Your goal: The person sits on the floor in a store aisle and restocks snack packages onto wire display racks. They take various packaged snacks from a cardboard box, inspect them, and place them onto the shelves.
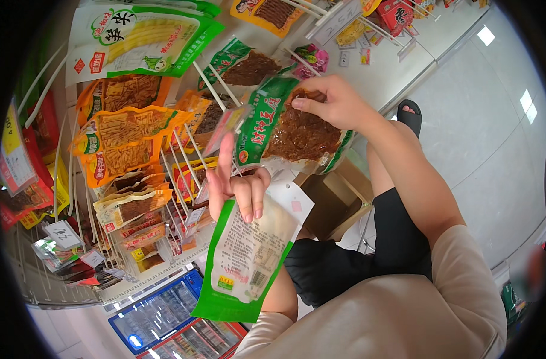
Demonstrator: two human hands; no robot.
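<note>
My right hand (338, 103) is closed on the upper right part of a snack packet (303, 139), with dark brown pieces behind clear film and a green printed band. Just left of that packet, my left hand (243, 190) has its index finger raised toward a clear tag holder (225, 130) at a hook's end; whether they touch I cannot tell. Its other fingers curl over the top of a green-edged pouch (249, 257), which hangs tilted with its printed text side up. The pouch's white header with a hang hole sticks out beside the fingers.
White display hooks (208, 84) stick out from the rack, hung with orange snack packets (126, 128) and a large green-white pouch (135, 42). An opened cardboard box (338, 194) stands below my hands. A blue-framed glass case (159, 308) is at the lower left.
</note>
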